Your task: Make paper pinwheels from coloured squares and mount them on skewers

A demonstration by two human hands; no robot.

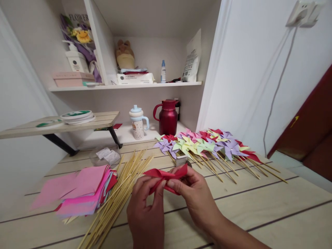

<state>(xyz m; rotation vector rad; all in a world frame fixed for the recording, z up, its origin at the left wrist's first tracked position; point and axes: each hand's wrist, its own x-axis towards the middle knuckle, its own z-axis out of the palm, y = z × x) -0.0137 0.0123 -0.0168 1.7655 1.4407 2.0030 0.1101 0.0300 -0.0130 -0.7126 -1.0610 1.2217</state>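
A red paper pinwheel (169,174), its corners folded in, is pinched between both hands above the table. My left hand (147,204) grips its left side with thumb and fingers closed. On the other side my right hand (193,190) is closed on the paper, thumb pressing near the centre. Just behind the hands, a small metallic object (181,160) is partly hidden. Left of my hands lies a bundle of wooden sticks (121,193), beside a stack of coloured paper squares (85,188). Finished-looking pinwheels on sticks (202,143) are heaped at the back right.
A clear round container (105,155) with small labelled packets stands behind the paper. Rolls of tape (77,117) rest on a small raised stand (109,119). A speckled cup (138,126) and a red jug (168,117) stand at the back beneath a shelf (155,85).
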